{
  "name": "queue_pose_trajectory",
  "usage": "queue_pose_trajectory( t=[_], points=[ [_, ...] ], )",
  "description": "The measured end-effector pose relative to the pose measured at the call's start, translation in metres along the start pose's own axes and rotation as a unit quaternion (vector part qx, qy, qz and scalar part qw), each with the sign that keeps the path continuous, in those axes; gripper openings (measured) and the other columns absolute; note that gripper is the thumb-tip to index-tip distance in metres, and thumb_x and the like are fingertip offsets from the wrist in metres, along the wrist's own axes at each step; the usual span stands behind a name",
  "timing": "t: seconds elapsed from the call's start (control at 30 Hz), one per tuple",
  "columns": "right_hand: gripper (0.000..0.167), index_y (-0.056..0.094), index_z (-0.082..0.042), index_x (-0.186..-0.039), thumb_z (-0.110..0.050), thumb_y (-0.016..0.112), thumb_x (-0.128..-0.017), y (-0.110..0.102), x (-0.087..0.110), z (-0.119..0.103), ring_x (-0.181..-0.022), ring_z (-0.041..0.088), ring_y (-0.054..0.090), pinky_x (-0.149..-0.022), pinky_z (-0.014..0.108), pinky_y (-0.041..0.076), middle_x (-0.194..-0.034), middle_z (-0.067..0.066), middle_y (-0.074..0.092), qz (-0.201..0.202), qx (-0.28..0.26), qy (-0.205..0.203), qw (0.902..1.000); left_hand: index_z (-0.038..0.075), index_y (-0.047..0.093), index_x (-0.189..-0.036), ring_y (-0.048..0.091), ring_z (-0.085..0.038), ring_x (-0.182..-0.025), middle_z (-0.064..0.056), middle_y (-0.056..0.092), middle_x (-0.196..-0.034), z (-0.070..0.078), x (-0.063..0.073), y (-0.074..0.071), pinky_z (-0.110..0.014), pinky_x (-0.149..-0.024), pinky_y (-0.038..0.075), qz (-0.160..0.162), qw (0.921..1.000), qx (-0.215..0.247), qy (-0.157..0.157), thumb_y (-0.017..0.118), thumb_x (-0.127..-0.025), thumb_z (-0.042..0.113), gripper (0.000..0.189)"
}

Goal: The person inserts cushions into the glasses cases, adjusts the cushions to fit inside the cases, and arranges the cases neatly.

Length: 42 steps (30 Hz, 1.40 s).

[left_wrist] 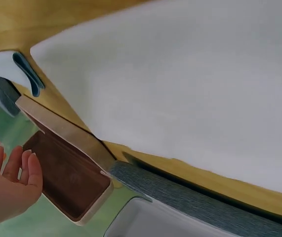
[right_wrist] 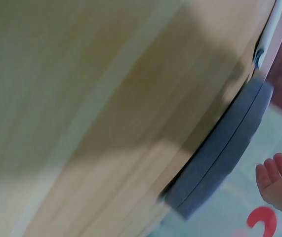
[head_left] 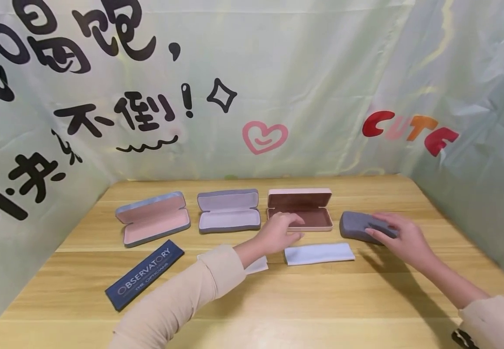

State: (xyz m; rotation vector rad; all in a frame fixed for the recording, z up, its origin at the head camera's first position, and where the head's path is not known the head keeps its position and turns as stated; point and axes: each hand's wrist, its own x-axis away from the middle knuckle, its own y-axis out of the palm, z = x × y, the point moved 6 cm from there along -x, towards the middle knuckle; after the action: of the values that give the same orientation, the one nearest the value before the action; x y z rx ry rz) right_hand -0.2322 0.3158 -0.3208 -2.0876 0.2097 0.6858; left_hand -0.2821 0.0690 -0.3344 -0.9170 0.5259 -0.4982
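Observation:
My left hand (head_left: pixel 280 233) hovers at the front of an open pink glasses case (head_left: pixel 300 213) with a brown lining. Its fingers are loosely bent and hold nothing; the left wrist view shows the same hand (left_wrist: pixel 15 185) over that case (left_wrist: pixel 66 170). At the right, a closed dark grey glasses case (head_left: pixel 363 227) lies on the table. My right hand (head_left: pixel 404 237) reaches over its right end, fingers slightly spread. In the right wrist view a gap separates this hand (right_wrist: pixel 281 182) from the closed case (right_wrist: pixel 222 150).
An open lavender-lined case (head_left: pixel 229 211) and an open pink-lined case (head_left: pixel 156 220) stand further left. In front lie a navy cloth (head_left: pixel 145 274) with lettering, a white cloth (head_left: pixel 257 265) partly behind my left arm, and a pale folded cloth (head_left: pixel 319 254). A printed curtain (head_left: pixel 322 72) hangs behind the table.

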Motion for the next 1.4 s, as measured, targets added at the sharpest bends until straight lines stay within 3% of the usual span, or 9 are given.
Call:
queue_pose_trajectory(
  t=[0.03, 0.23, 0.37, 0.5, 0.63, 0.73, 0.93, 1.17, 1.4],
  points=[
    [0.037, 0.066, 0.004, -0.107, -0.014, 0.075, -0.076, 0.002, 0.001, -0.002, -0.094, -0.015, 0.048, -0.074, -0.005, 0.032, -0.107, 0.025, 0.064, -0.006, -0.008, 0.011, 0.9999, 0.008, 0.063, -0.115, 0.058, -0.019, -0.112, -0.002, 0.066, -0.116, 0.000, 0.002, 0.000, -0.028, -0.096, 0.044, 0.000, 1.0000, -0.002, -0.002, 0.063, -0.088, 0.022, 0.030],
    [0.038, 0.062, 0.003, -0.115, -0.017, 0.069, -0.084, 0.021, 0.008, -0.015, -0.092, 0.004, 0.061, -0.069, 0.005, 0.043, -0.116, 0.027, 0.060, -0.072, -0.074, 0.076, 0.9918, 0.008, 0.061, -0.116, 0.057, -0.022, -0.113, -0.004, 0.064, -0.118, -0.005, 0.014, 0.003, -0.030, -0.095, 0.045, 0.002, 0.9997, 0.009, -0.023, 0.064, -0.087, 0.023, 0.033],
    [0.035, 0.063, 0.005, -0.113, -0.013, 0.069, -0.083, 0.034, 0.011, -0.023, -0.092, -0.017, 0.048, -0.074, 0.007, 0.044, -0.115, 0.026, 0.061, -0.087, -0.102, 0.078, 0.9878, 0.007, 0.060, -0.117, 0.058, -0.023, -0.111, -0.007, 0.063, -0.120, -0.009, 0.022, 0.006, -0.030, -0.094, 0.046, -0.001, 0.9994, 0.015, -0.032, 0.064, -0.086, 0.021, 0.034],
    [0.036, 0.063, 0.005, -0.112, -0.015, 0.069, -0.083, 0.046, 0.013, -0.026, -0.097, 0.013, 0.063, -0.075, 0.016, 0.049, -0.116, 0.026, 0.061, -0.114, -0.092, 0.084, 0.9856, 0.006, 0.061, -0.117, 0.057, -0.022, -0.114, -0.006, 0.063, -0.120, -0.011, 0.026, 0.010, -0.031, -0.096, 0.045, -0.007, 0.9991, 0.011, -0.041, 0.065, -0.087, 0.021, 0.034],
    [0.038, 0.061, 0.005, -0.114, -0.017, 0.068, -0.084, 0.055, 0.014, -0.027, -0.102, 0.037, 0.060, -0.078, 0.032, 0.053, -0.116, 0.025, 0.061, -0.142, -0.084, 0.091, 0.9821, 0.005, 0.060, -0.117, 0.057, -0.019, -0.114, -0.006, 0.064, -0.120, -0.015, 0.030, 0.015, -0.029, -0.095, 0.045, -0.017, 0.9982, 0.022, -0.052, 0.065, -0.087, 0.021, 0.035],
    [0.037, 0.063, 0.004, -0.113, -0.017, 0.068, -0.084, 0.059, 0.015, -0.028, -0.103, 0.035, 0.060, -0.080, 0.037, 0.053, -0.114, 0.023, 0.063, -0.148, -0.074, 0.089, 0.9822, 0.004, 0.059, -0.117, 0.058, -0.019, -0.111, -0.007, 0.064, -0.117, -0.017, 0.033, 0.019, -0.026, -0.092, 0.047, -0.023, 0.9977, 0.029, -0.057, 0.065, -0.086, 0.021, 0.035],
    [0.033, 0.066, 0.002, -0.107, -0.016, 0.071, -0.080, 0.065, 0.015, -0.027, -0.090, 0.012, 0.057, -0.074, 0.023, 0.049, -0.106, 0.019, 0.066, -0.149, -0.046, 0.075, 0.9849, 0.002, 0.061, -0.113, 0.060, -0.019, -0.105, -0.008, 0.066, -0.111, -0.019, 0.037, 0.021, -0.025, -0.089, 0.047, -0.018, 0.9981, 0.022, -0.055, 0.068, -0.084, 0.018, 0.034],
    [0.032, 0.065, 0.006, -0.106, -0.011, 0.071, -0.079, 0.068, 0.015, -0.029, -0.096, 0.032, 0.059, -0.079, 0.039, 0.047, -0.104, 0.022, 0.066, -0.151, -0.017, 0.054, 0.9869, 0.000, 0.064, -0.107, 0.059, -0.016, -0.091, -0.008, 0.066, -0.099, -0.015, 0.034, 0.021, -0.022, -0.082, 0.047, -0.013, 0.9982, -0.011, -0.058, 0.072, -0.081, 0.017, 0.032],
    [0.030, 0.067, 0.006, -0.102, -0.005, 0.072, -0.076, 0.071, 0.012, -0.032, -0.084, 0.024, 0.057, -0.072, 0.034, 0.046, -0.096, 0.017, 0.065, -0.152, -0.002, 0.022, 0.9882, 0.002, 0.066, -0.098, 0.058, -0.016, -0.085, -0.006, 0.066, -0.090, -0.015, 0.030, 0.024, -0.021, -0.078, 0.047, -0.002, 0.9973, -0.039, -0.062, 0.074, -0.077, 0.018, 0.028]
  ],
)
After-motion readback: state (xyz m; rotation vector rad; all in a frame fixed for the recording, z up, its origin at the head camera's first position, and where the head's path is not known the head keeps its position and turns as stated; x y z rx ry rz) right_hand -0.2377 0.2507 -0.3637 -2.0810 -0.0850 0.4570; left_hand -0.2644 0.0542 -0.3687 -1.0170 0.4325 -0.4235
